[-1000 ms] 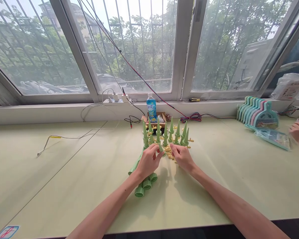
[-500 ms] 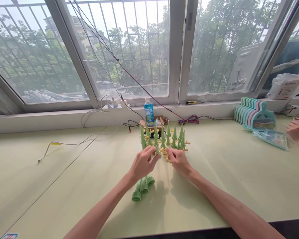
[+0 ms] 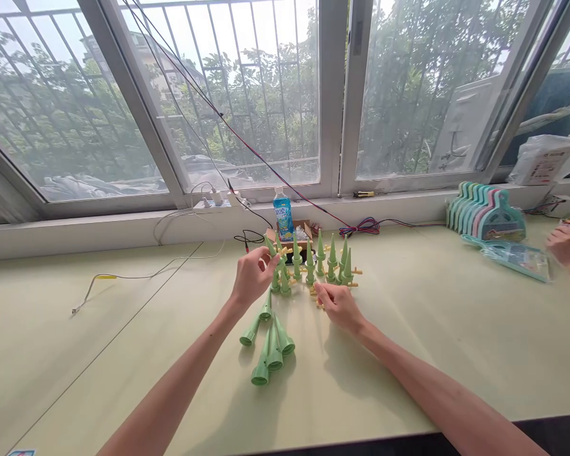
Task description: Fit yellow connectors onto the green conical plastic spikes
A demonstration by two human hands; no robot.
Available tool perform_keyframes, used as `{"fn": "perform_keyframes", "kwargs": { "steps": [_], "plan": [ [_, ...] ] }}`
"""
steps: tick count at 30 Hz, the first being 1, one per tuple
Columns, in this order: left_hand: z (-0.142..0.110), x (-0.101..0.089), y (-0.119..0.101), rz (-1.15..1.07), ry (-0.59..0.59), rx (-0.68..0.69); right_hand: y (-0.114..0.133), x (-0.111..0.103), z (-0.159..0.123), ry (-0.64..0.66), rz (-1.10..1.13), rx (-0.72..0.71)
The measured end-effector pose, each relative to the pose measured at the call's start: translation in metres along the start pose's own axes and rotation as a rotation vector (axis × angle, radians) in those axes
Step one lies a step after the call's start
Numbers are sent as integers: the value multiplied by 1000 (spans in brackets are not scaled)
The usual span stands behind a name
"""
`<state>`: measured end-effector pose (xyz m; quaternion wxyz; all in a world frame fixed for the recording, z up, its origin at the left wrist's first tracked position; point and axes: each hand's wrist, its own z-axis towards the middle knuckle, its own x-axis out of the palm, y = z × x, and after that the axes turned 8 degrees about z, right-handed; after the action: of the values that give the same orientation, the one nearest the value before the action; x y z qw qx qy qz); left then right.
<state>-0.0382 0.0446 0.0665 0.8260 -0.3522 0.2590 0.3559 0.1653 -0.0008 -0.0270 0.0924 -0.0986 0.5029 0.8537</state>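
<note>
Spike (image 3: 268, 245), green and pointed, sits pinched in the left hand (image 3: 253, 275), green cones (image 3: 263, 360) lying on the tabletop (image 3: 432, 288) at that hand's near side, while the right hand (image 3: 339, 304) curls at yellow pieces (image 3: 312, 292), its grip unclear.

On my counter (image 3: 456, 316), upright spikes (image 3: 309, 266) stand ahead, my left hand (image 3: 253, 273) at the group's left end, my right hand (image 3: 339, 305) before it. Loose spikes (image 3: 275, 358) lie nearer me; behind the group stands a bottle (image 3: 283, 216), with a coiled cable (image 3: 367, 225) to its right.
</note>
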Motion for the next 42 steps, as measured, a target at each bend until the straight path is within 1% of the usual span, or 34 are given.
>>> {"fn": "perform_keyframes", "kwargs": {
  "steps": [5, 10, 14, 18, 23, 34, 42],
  "plan": [
    [-1, 14, 7, 10, -10, -1, 1, -1, 0, 5, -1, -7],
    [-2, 22, 14, 31, 39, -11, 2, -1, -1, 11, -4, 0],
    [-4, 25, 16, 24, 75, -34, 1, -1, -1, 17, -3, 1],
    [-6, 26, 14, 5, 72, -55, 1, -1, -1, 22, -9, 5],
    [-7, 28, 13, -4, 65, -44, 2, -1, -2, 19, -11, 4],
    [-21, 41, 23, 11, 105, -58, 3, -2, -2, 39, -19, 0],
    [-22, 43, 24, 64, 103, -51, 4, -2, -2, 52, -17, -5]
  ]
}}
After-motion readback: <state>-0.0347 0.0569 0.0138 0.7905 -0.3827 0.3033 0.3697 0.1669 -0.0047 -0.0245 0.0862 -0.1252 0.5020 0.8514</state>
